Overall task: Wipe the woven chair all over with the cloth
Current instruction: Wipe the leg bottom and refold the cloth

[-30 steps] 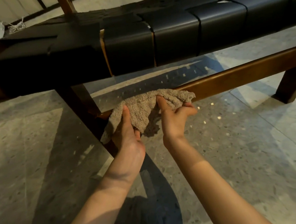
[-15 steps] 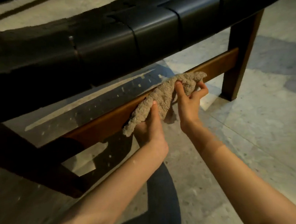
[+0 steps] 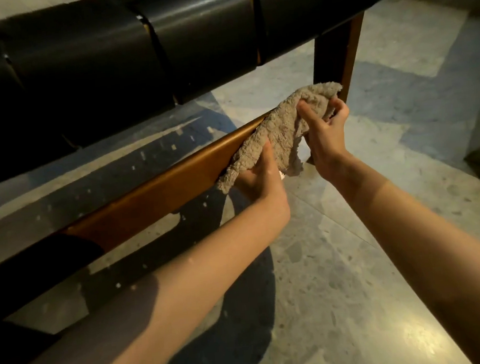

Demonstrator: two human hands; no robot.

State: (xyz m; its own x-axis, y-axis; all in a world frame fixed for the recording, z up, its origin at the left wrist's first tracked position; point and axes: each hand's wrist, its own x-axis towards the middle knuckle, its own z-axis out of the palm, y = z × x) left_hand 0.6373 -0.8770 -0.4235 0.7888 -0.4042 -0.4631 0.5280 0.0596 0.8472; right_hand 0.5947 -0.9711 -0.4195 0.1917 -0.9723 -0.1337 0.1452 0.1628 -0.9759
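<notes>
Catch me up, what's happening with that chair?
A person is wiping a chair with a wooden frame and black woven-strap seat. Both bare hands grip a fuzzy beige cloth: the left hand presses its lower end against the brown wooden crossbar under the seat, and the right hand bunches the upper end near the dark wooden leg. The cloth is at the crossbar's right end, above the speckled grey stone floor.

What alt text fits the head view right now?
Both hands press a beige cloth against the wooden lower rail of a chair: the left hand grips its lower end, the right hand its upper end near a wooden leg. Black woven straps span the seat above a speckled stone floor.
</notes>
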